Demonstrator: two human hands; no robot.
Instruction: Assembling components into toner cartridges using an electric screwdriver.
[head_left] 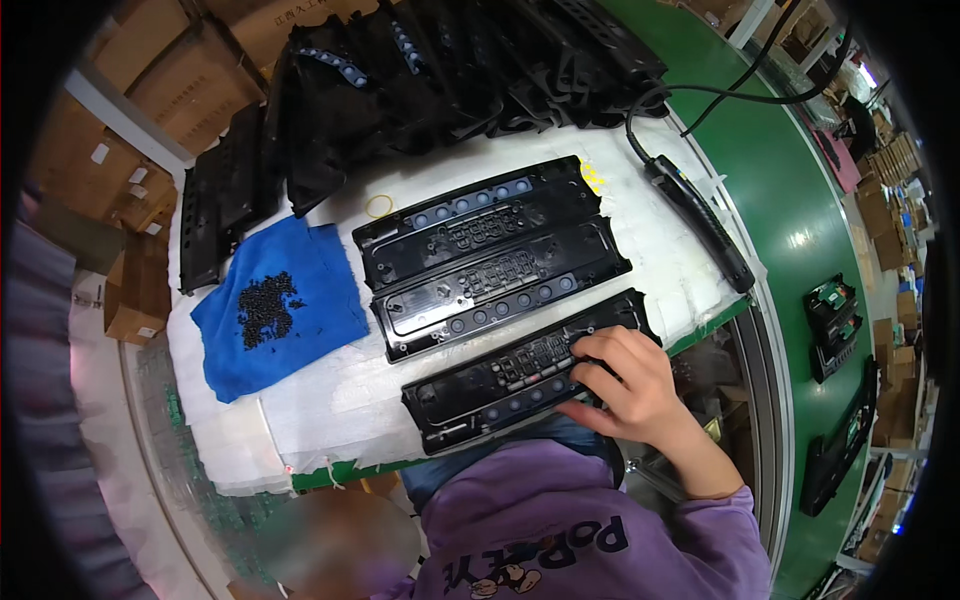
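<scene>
My right hand is over the right end of the nearest black plastic panel. Its fingers curl onto the panel's face, and the thumb lies along the near edge. Whether a small part sits under the fingertips is hidden. This panel bears a row of round grey-blue buttons and a cluster of small rectangular frames. Two similar panels, a middle one and a farther one, lie side by side beyond it. At the lower left, a blurred patch beside a purple sleeve may be my left hand; its fingers cannot be made out.
A blue cloth at left carries a heap of tiny black parts. Black housings are stacked at the back. A corded black tool lies at right beside a green bench. A yellow rubber band rests behind the panels.
</scene>
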